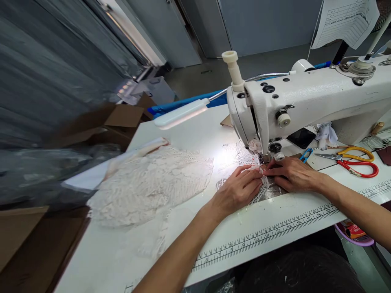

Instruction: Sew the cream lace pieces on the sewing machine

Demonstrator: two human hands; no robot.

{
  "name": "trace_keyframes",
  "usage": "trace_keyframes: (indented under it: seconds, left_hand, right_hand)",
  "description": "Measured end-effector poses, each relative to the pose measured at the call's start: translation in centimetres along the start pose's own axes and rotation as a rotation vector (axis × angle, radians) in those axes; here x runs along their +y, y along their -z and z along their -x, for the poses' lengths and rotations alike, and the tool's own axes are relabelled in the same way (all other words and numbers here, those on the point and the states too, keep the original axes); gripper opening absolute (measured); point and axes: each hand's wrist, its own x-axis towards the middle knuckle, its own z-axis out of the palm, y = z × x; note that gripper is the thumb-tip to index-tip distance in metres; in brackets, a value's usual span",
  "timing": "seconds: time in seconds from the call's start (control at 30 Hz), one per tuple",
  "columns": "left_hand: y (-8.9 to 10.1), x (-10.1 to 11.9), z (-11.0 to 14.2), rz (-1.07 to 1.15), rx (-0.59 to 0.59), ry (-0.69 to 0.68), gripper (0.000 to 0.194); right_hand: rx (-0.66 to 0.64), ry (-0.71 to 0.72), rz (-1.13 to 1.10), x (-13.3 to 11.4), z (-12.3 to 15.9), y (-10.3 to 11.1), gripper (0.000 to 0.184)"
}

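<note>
From the head camera: one sewing machine [305, 97], one lamp [181, 115], one pair of scissors [351, 160], one lace heap [152, 187]; the lace strip [259, 197] lies beneath the left hand [236, 189], fingers slightly bent, and at the right hand [291, 174], fingertips curled close; whether either pinches it, I cannot tell

On the bench [100, 254], lace [152, 183] lies at the left edge and scissors [339, 158] lie between the front edge and the sewing machine [317, 95].
</note>
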Motion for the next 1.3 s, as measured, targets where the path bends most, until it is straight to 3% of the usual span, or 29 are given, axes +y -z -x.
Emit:
trace_keyframes:
  seconds: [0.3, 0.53, 0.87, 1.13, 1.3]
  left_hand:
    - [-0.31, 0.06, 0.30, -0.027, 0.022, -0.036, 0.009]
    - [-0.31, -0.02, 0.31, -0.004, 0.011, -0.041, 0.009]
    - [-0.33, -0.27, 0.45, 0.029, 0.010, -0.028, 0.010]
    - [-0.33, -0.33, 0.41, 0.045, 0.004, -0.019, 0.009]
    - [-0.42, -0.26, 0.52, 0.033, 0.010, -0.025, 0.007]
  right_hand:
    - [-0.010, -0.076, -0.037, -0.16, -0.21, 0.09, 0.039]
    - [-0.011, 0.022, -0.113, 0.02, 0.09, 0.22, 0.036]
    - [-0.031, 0.052, -0.031, -0.36, 0.04, 0.23, 0.032]
    - [0.031, -0.132, -0.237, -0.05, -0.02, 0.43, 0.039]
    - [0.098, -0.171, -0.211, -0.22, -0.01, 0.65, 0.036]
